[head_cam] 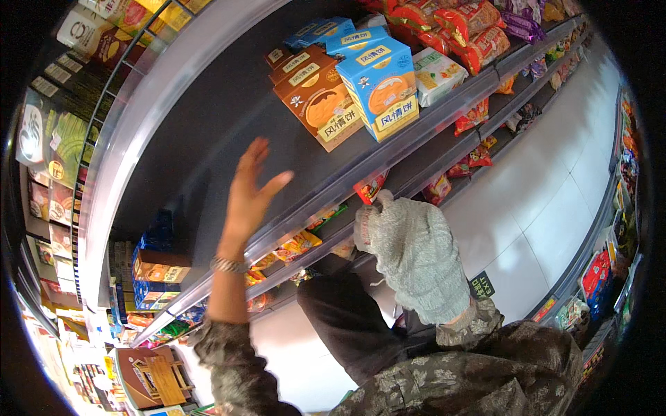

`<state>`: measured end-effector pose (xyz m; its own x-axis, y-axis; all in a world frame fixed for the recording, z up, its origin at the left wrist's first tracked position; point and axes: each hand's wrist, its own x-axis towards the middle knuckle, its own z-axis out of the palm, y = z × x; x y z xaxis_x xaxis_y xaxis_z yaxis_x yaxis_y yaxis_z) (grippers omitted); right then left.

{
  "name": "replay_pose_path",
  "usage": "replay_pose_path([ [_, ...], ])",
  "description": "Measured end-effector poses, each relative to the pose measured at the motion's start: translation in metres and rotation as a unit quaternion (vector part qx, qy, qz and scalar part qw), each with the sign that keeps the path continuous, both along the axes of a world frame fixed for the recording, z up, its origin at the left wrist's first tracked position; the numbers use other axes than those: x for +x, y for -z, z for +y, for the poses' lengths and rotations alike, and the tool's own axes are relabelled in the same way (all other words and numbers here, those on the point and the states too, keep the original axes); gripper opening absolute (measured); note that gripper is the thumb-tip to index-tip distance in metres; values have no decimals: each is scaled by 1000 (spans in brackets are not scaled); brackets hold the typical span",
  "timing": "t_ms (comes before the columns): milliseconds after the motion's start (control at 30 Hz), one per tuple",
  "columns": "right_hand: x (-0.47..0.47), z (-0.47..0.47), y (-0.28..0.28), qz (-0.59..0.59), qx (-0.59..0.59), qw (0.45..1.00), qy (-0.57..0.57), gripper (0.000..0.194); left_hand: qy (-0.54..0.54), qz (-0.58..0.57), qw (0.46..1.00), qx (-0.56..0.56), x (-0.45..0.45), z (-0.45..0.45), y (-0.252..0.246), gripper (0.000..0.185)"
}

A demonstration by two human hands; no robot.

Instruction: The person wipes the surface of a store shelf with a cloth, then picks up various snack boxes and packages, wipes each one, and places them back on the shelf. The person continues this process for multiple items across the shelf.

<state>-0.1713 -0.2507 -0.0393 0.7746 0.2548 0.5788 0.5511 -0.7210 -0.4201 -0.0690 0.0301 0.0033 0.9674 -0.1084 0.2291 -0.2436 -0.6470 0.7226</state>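
Observation:
My left hand [253, 190], bare with a bracelet at the wrist, hovers over the dark shelf board [208, 130], its thumb apart from the fingers and nothing in it. Right of it on the shelf stand brown cookie boxes [321, 104] and light blue cookie boxes [379, 83] bearing writing. A grey knit glove [416, 255] covers my right hand [411, 244], which is in front of the shelf's clear front strip with its fingers curled. A red packet [370, 188] shows just beyond the gloved fingertips; whether they grip it is hidden.
Beside the blue boxes lie a white-green packet [439, 75] and red snack bags [471, 39]. Bagged snacks [296, 247] fill lower shelves. More boxes [158, 275] stand on the shelf's left end. An upper shelf edge [132, 132] curves overhead. Pale floor tiles [530, 223] run along the aisle.

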Motion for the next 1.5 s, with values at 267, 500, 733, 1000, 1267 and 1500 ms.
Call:
replay_pose_path([
  [267,-13,-13,2,-39,-106,991,76,44,-131,-68,959,-242,60,-68,53,65],
  [500,1,-1,27,47,50,997,-24,41,-152,-151,946,-242,9,-60,33,35],
  [733,-22,19,16,199,193,923,-268,44,-218,-96,924,-300,-166,-108,25,58],
  [1000,-36,46,-2,126,125,916,-361,47,-248,-81,965,30,-293,-106,61,62],
  [1267,-52,48,-7,51,83,899,-428,50,-176,-54,973,141,-308,-81,42,60],
  [1500,-74,53,-5,155,64,845,-507,56,-69,-41,981,176,-328,-68,42,55],
])
